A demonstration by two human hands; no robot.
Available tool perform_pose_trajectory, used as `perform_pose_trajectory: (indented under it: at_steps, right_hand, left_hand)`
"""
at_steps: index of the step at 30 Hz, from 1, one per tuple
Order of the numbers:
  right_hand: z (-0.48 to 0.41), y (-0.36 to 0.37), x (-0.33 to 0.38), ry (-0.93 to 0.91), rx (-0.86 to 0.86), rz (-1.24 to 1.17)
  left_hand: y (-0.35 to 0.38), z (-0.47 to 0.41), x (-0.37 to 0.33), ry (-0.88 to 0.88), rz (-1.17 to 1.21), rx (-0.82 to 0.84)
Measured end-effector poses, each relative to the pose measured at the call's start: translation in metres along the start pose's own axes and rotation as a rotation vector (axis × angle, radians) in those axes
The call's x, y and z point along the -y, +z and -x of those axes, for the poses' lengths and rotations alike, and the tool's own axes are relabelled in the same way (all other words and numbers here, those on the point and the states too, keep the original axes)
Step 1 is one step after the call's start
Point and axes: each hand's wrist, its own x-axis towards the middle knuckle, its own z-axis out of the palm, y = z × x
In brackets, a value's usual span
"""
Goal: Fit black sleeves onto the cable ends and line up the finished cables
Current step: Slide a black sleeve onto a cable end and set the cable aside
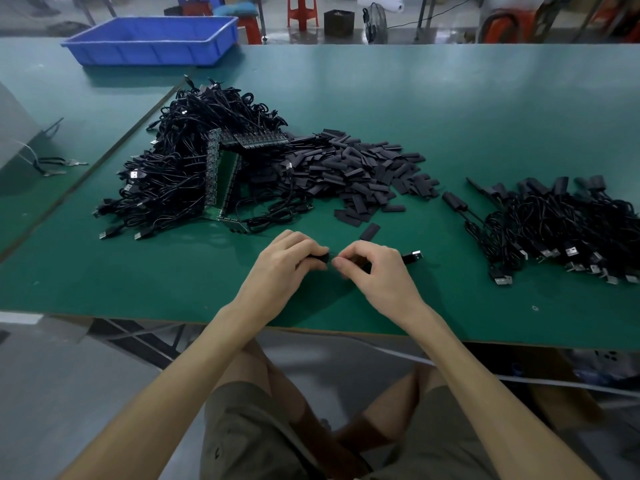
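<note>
Near the front edge of the green surface (485, 116), both hands meet over one cable (410, 257). Its long axis runs left to right, roughly along the surface's near edge, and its metal USB plug pokes out past the right hand (375, 271), pointing right. The right hand's fingers (341, 263) are curled and pinch the cable near its hidden end. The left hand (289, 259) pinches one black sleeve (320, 258) in its curled fingers, and the sleeve lies on the same left-right line. The two hands nearly touch there, and whether the sleeve is already over the cable end cannot be told.

One loose sleeve (370, 232) lies tilted just beyond the hands. Behind it spreads a heap of sleeves (363, 168), too many to count. Left of that is a tangled heap of bare cables (180, 168) with green circuit boards (223, 178) leaning in it. At right lies the pile of finished cables (561, 226) — plugs mostly toward the near edge, sleeved ends away — also past counting. One blue tray (152, 39) sits at the far left of the surface.
</note>
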Motion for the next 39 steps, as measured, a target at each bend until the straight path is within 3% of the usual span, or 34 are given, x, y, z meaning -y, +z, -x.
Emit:
perform_pose_trajectory:
  at_steps: [7,20,26,32,39]
  right_hand:
    - [-0.0004,0.0011,-0.0012,-0.009,0.017,-0.019]
    - [0.0008,0.0037,0.0024,-0.074,-0.080,0.022]
    - [0.0005,0.0017,0.0033,-0.068,-0.107,0.007]
    - [-0.0002,0.0016,0.0013,-0.006,-0.102,-0.012]
    - [0.0013,0.0009,0.0012,0.008,-0.071,-0.019]
  left_hand:
    - [-0.0016,-0.0027,-0.0013,-0.039,0.070,0.085]
    - [0.0037,-0.0059,0.0023,-0.336,0.323,0.126]
    - [0.0039,-0.0040,0.0025,-0.277,0.296,0.158]
    - [0.0047,-0.0009,0.0027,-0.107,0.075,0.078]
    - [0.0013,-0.0023,0.0041,-0.248,0.328,0.044]
